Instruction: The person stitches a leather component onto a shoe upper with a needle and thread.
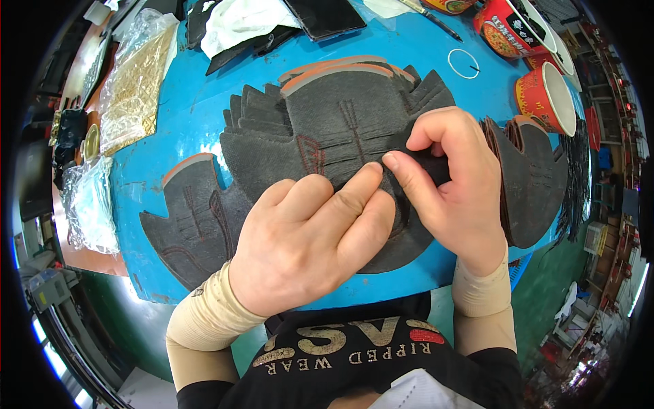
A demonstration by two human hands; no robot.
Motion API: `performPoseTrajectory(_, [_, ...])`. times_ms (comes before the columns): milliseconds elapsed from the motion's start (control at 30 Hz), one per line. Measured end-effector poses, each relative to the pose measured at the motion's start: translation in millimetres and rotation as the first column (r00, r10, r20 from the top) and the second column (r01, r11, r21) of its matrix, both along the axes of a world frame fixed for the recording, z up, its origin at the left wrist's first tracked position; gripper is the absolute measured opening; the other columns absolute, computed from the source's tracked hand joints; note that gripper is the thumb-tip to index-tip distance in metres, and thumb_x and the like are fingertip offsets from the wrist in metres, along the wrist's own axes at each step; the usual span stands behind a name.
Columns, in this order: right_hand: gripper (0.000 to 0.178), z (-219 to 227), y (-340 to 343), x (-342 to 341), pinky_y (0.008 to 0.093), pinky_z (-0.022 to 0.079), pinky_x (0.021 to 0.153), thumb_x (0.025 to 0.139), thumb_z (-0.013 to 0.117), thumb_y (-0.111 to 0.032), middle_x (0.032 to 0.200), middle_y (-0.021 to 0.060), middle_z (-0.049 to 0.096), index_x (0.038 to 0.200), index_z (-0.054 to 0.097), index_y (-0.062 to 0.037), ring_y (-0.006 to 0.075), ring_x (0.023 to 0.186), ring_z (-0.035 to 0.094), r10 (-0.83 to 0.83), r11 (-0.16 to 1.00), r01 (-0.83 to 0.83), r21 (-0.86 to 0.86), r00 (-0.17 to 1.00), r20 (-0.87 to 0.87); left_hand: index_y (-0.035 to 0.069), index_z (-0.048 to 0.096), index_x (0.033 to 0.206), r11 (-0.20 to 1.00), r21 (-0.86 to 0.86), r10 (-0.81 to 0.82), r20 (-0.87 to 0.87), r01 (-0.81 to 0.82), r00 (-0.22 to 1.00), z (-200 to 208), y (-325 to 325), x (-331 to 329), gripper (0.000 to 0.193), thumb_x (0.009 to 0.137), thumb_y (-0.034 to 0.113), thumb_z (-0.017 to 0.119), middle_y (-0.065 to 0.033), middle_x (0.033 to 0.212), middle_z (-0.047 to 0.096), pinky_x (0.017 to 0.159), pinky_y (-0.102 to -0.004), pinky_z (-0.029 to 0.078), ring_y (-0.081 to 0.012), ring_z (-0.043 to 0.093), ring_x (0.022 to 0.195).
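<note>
A stack of black leather shoe-upper pieces (323, 116) lies before me, with orange-grey top edges, slits and red-brown marked lines. My left hand (293, 238) bears on the top piece, its fingers bent and one fingertip by the slits; its thumb is hidden. Close to that fingertip, my right hand (449, 180) has thumb and forefinger brought together low over the leather. What sits between them is too small or dark to make out. Further pieces (187, 211) rest at the left, partly behind my left wrist, and another stack (535, 184) stands right of my right hand.
Blue covers the table (194, 133). Black strands (575, 177) hang over its right edge. Red paper tubs (545, 99) stand at the back right, near a thin white ring (463, 63) and a pen-like tool (436, 20). Clear plastic bags (139, 82) lie at the left.
</note>
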State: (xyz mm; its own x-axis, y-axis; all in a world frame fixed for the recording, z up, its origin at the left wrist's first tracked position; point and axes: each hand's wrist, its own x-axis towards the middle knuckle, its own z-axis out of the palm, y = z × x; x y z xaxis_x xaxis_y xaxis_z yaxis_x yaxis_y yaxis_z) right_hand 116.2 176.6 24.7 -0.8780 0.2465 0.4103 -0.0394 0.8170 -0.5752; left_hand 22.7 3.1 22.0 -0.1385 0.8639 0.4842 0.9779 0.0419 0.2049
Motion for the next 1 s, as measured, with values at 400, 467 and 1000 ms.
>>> performPoseTrajectory(400, [0.026,-1.1,5.8,-1.2,0.0359,0.042,0.070,0.073,0.071,-0.002,0.081,0.0067,0.055,0.089,0.051,-0.0054,0.0264,0.075,0.053,0.023,0.992,-0.021,-0.126,1.000,0.014,0.004,0.061,0.099,0.998,0.057,0.005,0.048,-0.008,0.999,-3.4,1.3,-0.4,0.032,0.070,0.010,0.075,-0.0098,0.106,0.068,0.053,-0.0287,0.042,-0.0159,0.048,0.059])
performPoseTrajectory(467, [0.025,1.0,6.9,-2.6,0.0371,0.042,0.070,0.073,0.070,-0.002,0.080,0.0075,0.055,0.089,0.052,-0.0055,0.0281,0.076,0.053,0.027,0.996,-0.026,-0.087,1.000,0.005,0.004,0.061,0.100,0.997,0.073,-0.003,0.057,-0.001,0.998,-4.2,0.6,-0.3,0.033,0.070,0.009,0.075,-0.0101,0.106,0.068,0.053,-0.0290,0.042,-0.0163,0.048,0.059])
performPoseTrajectory(1000, [0.030,-0.5,-13.4,1.0,0.0295,0.051,0.075,0.075,0.070,0.013,0.092,0.0127,0.066,0.098,0.057,-0.0002,0.0216,0.085,0.065,0.176,0.916,-0.319,-0.245,0.866,-0.468,-0.002,0.063,0.114,0.979,0.098,-0.049,0.965,-0.180,0.258,26.7,-21.4,0.2,0.029,0.093,0.018,0.064,-0.0035,0.097,0.065,0.070,-0.0202,0.045,-0.0060,0.057,0.081])
